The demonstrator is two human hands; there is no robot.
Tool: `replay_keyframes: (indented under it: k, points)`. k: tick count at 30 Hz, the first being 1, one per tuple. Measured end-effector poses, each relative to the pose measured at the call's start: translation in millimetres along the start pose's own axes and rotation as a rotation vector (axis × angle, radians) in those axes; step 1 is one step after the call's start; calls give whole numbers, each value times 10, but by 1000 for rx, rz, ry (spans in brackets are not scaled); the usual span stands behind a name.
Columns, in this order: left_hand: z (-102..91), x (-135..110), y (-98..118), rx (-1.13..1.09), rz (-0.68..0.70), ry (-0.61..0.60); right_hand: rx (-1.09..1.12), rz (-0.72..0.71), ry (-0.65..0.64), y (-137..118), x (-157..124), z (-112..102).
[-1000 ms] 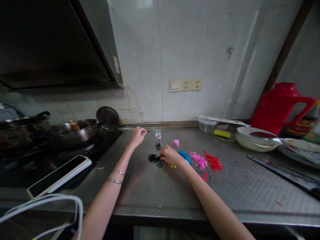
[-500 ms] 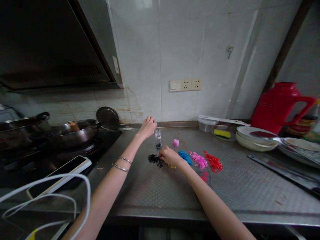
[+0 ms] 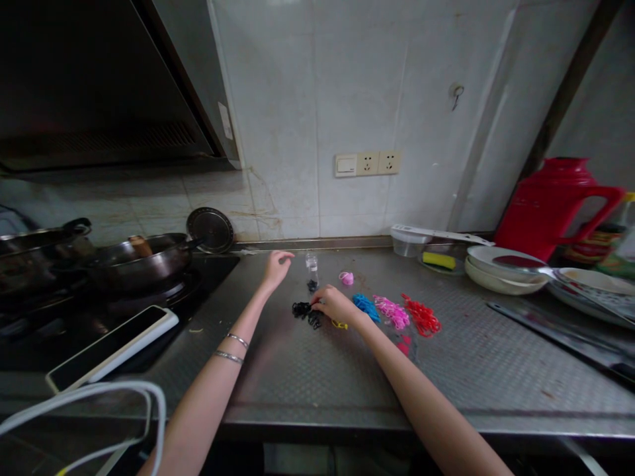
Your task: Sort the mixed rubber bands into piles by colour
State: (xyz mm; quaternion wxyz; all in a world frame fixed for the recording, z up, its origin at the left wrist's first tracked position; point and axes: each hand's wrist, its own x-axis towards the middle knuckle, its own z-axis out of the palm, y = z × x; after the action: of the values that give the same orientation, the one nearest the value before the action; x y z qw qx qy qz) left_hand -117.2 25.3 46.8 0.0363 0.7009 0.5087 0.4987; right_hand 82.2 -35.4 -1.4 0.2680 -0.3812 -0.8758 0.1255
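Observation:
A small clear bottle [image 3: 311, 262] stands upright on the metal counter, with some black bands at its bottom. To its left is my left hand [image 3: 278, 270], empty, its fingers apart and not touching the glass. My right hand [image 3: 333, 305] is lowered to the counter, fingertips pinched at the right edge of a pile of black rubber bands [image 3: 301, 309]; how many they grip is hidden. Beside that hand lie a few yellow rubber bands [image 3: 339, 324]. Further right are piles of blue rubber bands [image 3: 366, 307], pink rubber bands [image 3: 391, 311] and red rubber bands [image 3: 421, 315].
Behind the piles sits a small pink bundle [image 3: 346, 278]. Pans [image 3: 143, 264] and a phone-like device [image 3: 112, 347] with white cables are on the left. A yellow sponge [image 3: 439, 261], stacked bowls [image 3: 506, 281], a long dark utensil [image 3: 555, 337] and a red thermos [image 3: 546, 211] occupy the right.
My left hand has let go of the bottle's top and moved left and slightly down, fingers parted. The bottle stays standing. My right hand remains at the black pile, shifted only slightly.

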Motion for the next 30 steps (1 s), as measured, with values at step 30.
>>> replay_keyframes:
  k: [30]
  points:
    - [172,-400,-476,-122,-404,-115,630,127,263,26,118,-92]
